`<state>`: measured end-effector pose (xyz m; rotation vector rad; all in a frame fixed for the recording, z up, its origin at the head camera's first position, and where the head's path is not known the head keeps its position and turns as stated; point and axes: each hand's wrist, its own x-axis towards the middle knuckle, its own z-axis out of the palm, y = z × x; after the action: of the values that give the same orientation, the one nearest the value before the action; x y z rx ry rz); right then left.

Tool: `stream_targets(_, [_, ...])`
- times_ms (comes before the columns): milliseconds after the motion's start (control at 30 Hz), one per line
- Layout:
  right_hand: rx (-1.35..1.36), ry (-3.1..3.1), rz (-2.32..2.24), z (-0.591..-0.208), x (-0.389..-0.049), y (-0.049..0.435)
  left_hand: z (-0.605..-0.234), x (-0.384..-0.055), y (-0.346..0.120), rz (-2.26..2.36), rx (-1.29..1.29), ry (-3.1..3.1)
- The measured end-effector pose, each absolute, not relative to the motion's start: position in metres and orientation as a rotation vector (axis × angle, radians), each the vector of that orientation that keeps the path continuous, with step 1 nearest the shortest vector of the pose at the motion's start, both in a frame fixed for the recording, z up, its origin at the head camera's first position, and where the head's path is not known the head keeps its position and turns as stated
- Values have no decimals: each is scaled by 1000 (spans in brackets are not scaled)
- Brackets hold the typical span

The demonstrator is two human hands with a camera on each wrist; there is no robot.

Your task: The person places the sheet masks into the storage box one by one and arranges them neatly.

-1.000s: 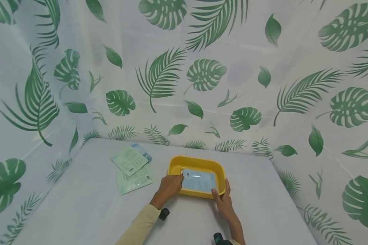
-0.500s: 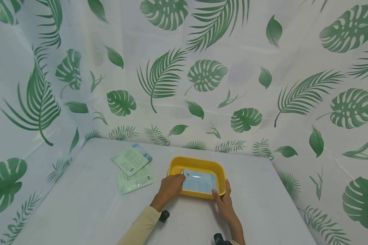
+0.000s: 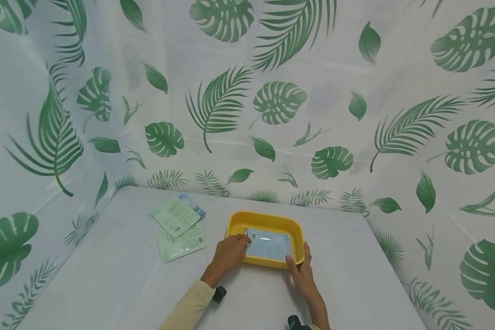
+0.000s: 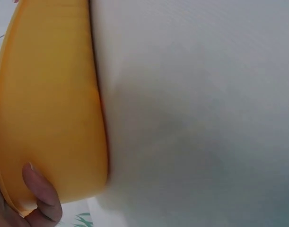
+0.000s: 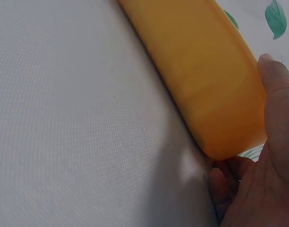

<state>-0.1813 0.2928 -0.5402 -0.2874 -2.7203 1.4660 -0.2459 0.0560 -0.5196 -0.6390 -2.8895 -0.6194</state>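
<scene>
A yellow plastic tray (image 3: 266, 216) sits on the white table, with a flat light-blue packet (image 3: 268, 245) lying inside it. At the tray's near left corner, my left hand (image 3: 229, 252) grips the rim; in the left wrist view its thumb (image 4: 40, 189) lies against the outer wall and the other fingers are mostly hidden. My right hand (image 3: 303, 271) holds the near right corner, thumb at the rim and fingers along the outside. The right wrist view has that hand's curled fingers (image 5: 224, 182) low at the tray's corner (image 5: 220, 142).
Left of the tray lie a pale green packet (image 3: 175, 215), another green packet (image 3: 183, 243) partly under it, and a blue one (image 3: 191, 204) behind. A leaf-print curtain (image 3: 280, 151) stands behind the white table (image 3: 128, 256) and along its sides.
The head view has shifted very slightly. Both hands stay at the tray's corners, and the tray and packets keep their places.
</scene>
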Motion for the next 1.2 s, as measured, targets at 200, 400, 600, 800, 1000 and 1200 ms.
stream_targets(200, [-280,-2729,1439,-539,-178,296,-528,-243,55,-646,-708,-2797])
stream_targets(400, [-282,-2726,1422,-538,-177,299,-532,-242,57,-622,-749,-2721])
stream_targets(600, [-294,-2726,1439,-538,-177,297,-532,-241,56,-618,-733,-2723])
stream_targets(800, [-315,-2734,1444,-537,-178,296,-534,-241,53,-584,-737,-2711])
stream_targets(1000, [-315,-2726,1456,-539,-179,294,-535,-239,49,-658,-742,-2688])
stream_targets(1200, [-306,-2718,1455,-539,-181,293,-533,-239,42,-851,-770,-2703])
